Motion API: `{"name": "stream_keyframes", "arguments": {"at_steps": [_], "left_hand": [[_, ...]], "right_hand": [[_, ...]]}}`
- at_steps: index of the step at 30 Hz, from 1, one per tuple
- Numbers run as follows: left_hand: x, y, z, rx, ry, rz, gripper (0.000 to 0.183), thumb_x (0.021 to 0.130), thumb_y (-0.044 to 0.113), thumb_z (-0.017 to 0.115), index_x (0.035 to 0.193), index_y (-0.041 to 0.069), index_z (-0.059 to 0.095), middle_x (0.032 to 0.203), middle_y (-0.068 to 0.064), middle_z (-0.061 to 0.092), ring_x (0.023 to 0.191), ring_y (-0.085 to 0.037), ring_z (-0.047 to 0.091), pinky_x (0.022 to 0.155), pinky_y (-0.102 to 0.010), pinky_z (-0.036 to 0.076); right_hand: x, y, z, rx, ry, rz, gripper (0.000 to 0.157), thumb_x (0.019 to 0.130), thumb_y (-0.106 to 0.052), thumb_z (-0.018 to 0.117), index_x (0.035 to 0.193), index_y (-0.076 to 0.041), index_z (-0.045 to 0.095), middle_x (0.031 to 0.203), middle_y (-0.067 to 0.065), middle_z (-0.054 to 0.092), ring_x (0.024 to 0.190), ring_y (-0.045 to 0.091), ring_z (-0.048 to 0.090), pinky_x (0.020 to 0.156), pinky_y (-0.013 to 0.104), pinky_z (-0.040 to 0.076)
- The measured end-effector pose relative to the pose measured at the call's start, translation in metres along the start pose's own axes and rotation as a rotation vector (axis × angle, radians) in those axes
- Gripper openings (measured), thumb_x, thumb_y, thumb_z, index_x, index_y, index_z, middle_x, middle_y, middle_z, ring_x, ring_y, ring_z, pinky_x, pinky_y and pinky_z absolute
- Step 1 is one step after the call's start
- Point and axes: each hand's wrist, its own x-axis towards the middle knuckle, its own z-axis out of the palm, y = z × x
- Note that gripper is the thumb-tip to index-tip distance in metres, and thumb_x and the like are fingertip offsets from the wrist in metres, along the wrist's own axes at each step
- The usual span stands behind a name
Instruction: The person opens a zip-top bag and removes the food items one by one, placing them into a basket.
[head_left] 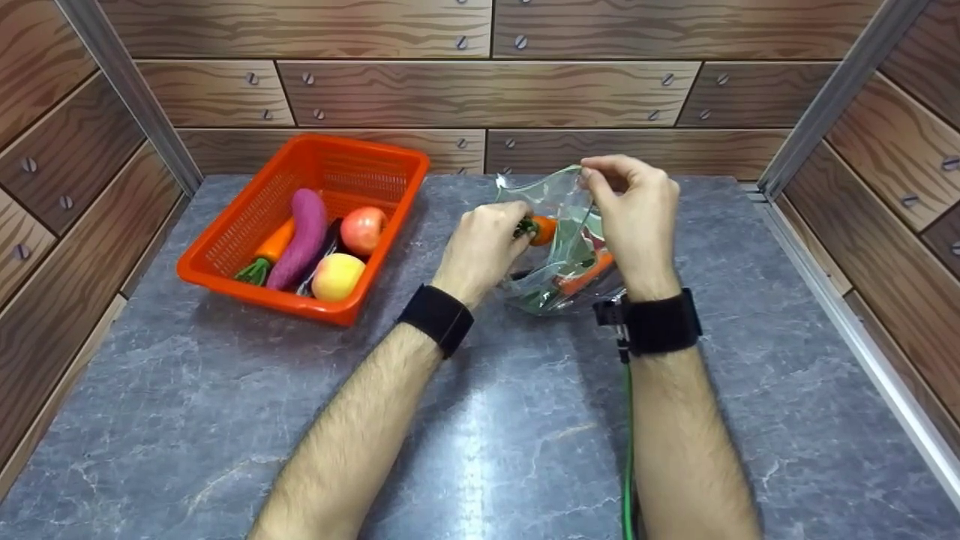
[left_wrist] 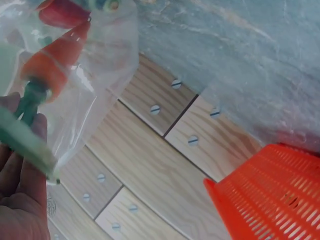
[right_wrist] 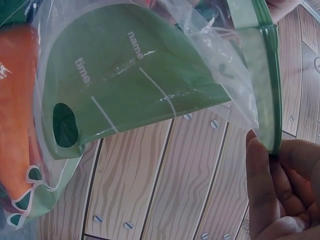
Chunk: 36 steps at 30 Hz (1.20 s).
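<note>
My left hand [head_left: 484, 240] grips a carrot [head_left: 544, 231] by its green top, at the mouth of a clear zip bag [head_left: 562, 196]. In the left wrist view this carrot [left_wrist: 52, 67] points into the bag, and a red item [left_wrist: 62, 13] lies near its tip. With thumb and finger, my right hand [head_left: 637, 214] pinches the bag's rim and lifts it. An orange piece [head_left: 589, 274] shows through the bag's lower part. Green panels with the words "name" and "time" mark the bag [right_wrist: 125, 75] in the right wrist view.
Left of the bag stands an orange-red plastic basket [head_left: 259, 294]. Inside lie a long purple vegetable [head_left: 304, 236], a carrot [head_left: 276, 241], a dark vegetable, a red apple [head_left: 364, 230] and a yellow-red fruit [head_left: 339, 277]. A green cable [head_left: 628, 450] runs along the right forearm.
</note>
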Motion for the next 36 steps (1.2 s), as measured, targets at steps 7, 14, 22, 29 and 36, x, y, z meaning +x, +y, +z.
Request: {"name": "stream_keyframes", "arguments": {"at_steps": [7,14,22,29,36], "left_hand": [[-0.002,0.004,-0.012,-0.03,0.034,0.0,0.018,0.11,0.015,0.083,0.125,0.005,0.082,0.125,-0.016,0.09,0.115,-0.036,0.089,0.101,-0.047,0.073],[-0.004,0.006,-0.02,-0.04,0.066,0.008,0.021,0.111,0.018,0.082,0.127,0.005,0.083,0.126,-0.015,0.089,0.116,-0.035,0.089,0.101,-0.047,0.073],[-0.006,0.01,-0.033,-0.047,0.091,0.014,0.023,0.11,0.017,0.083,0.129,0.004,0.083,0.128,-0.015,0.089,0.118,-0.036,0.088,0.104,-0.047,0.073],[-0.007,0.013,-0.045,-0.041,0.104,0.01,0.024,0.108,0.017,0.084,0.129,0.004,0.084,0.128,-0.015,0.089,0.118,-0.035,0.088,0.105,-0.047,0.072],[-0.009,0.015,-0.066,-0.03,0.119,-0.011,0.025,0.11,0.02,0.083,0.131,0.007,0.083,0.128,-0.012,0.089,0.118,-0.033,0.087,0.106,-0.045,0.071]], "right_hand": [[0.0,0.001,-0.001,-0.018,0.004,-0.007,0.015,0.111,-0.013,0.082,0.122,-0.011,0.092,0.11,0.012,0.092,0.079,-0.01,0.07,0.072,0.011,0.057],[-0.001,0.003,-0.002,-0.004,0.012,-0.016,0.015,0.111,-0.012,0.082,0.122,-0.011,0.093,0.109,0.012,0.092,0.08,-0.012,0.071,0.073,0.011,0.057],[0.0,0.0,-0.003,-0.002,0.019,-0.012,0.015,0.111,-0.014,0.083,0.121,-0.012,0.093,0.11,0.011,0.092,0.08,-0.009,0.071,0.073,0.013,0.057],[0.0,0.0,-0.004,-0.015,0.014,0.0,0.016,0.111,-0.016,0.083,0.123,-0.013,0.092,0.112,0.011,0.092,0.083,-0.007,0.073,0.072,0.014,0.055],[0.001,0.001,-0.004,-0.029,0.011,-0.006,0.017,0.112,-0.017,0.081,0.125,-0.012,0.092,0.113,0.011,0.092,0.083,-0.006,0.073,0.072,0.015,0.054]]}}
